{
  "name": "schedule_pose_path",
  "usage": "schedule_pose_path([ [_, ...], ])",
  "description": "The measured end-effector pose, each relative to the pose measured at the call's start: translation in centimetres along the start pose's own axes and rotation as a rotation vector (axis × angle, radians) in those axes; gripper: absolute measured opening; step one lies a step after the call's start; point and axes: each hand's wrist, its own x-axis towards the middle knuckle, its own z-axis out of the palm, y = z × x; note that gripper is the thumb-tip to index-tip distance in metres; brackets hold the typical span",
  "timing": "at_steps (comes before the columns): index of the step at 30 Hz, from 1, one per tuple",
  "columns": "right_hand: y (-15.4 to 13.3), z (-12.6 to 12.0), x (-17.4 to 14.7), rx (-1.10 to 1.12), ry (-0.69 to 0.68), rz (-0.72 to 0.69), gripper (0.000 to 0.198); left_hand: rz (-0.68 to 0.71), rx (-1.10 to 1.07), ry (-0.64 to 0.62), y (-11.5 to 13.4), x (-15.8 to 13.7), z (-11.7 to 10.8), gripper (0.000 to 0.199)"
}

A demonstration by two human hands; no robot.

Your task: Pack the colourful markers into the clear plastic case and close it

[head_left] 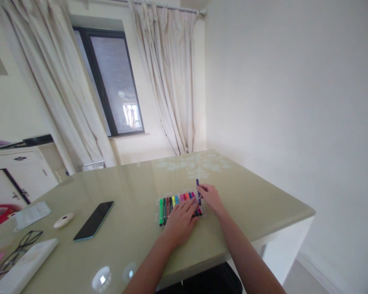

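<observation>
A clear tray (157,219) of colourful marker pens lies on the table, with a green marker (161,211) at its left end. My left hand (181,216) rests flat over the middle and right of the row, fingers stretched out, hiding part of several pens. At the tray's right end, my right hand (210,196) pinches a purple marker (199,196) between thumb and fingers. That marker stands nearly upright, its lower end close to the pens on the right. Whether it touches the tray is hard to tell.
Left on the pale green table (131,228) lie a dark phone (94,220), a white oval object (63,220), glasses (18,250), a long white box (27,265) and a pale packet (33,215). A white wall (288,102) borders the right side.
</observation>
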Motion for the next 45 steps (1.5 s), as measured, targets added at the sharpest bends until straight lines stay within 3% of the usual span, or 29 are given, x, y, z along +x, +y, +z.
schedule_pose_path([
  [5,0.7,0.1,-0.4,-0.318,-0.084,0.012,0.017,0.002,0.033,-0.035,0.0,-0.1,0.0,0.050],
  [16,-0.3,0.5,-1.4,-0.478,-0.082,0.017,0.003,0.043,0.084,-0.022,0.0,-0.3,0.4,0.045],
  [45,0.6,0.4,-1.0,-0.539,-0.019,0.118,0.007,0.037,0.062,-0.036,0.4,-0.3,0.0,0.042],
])
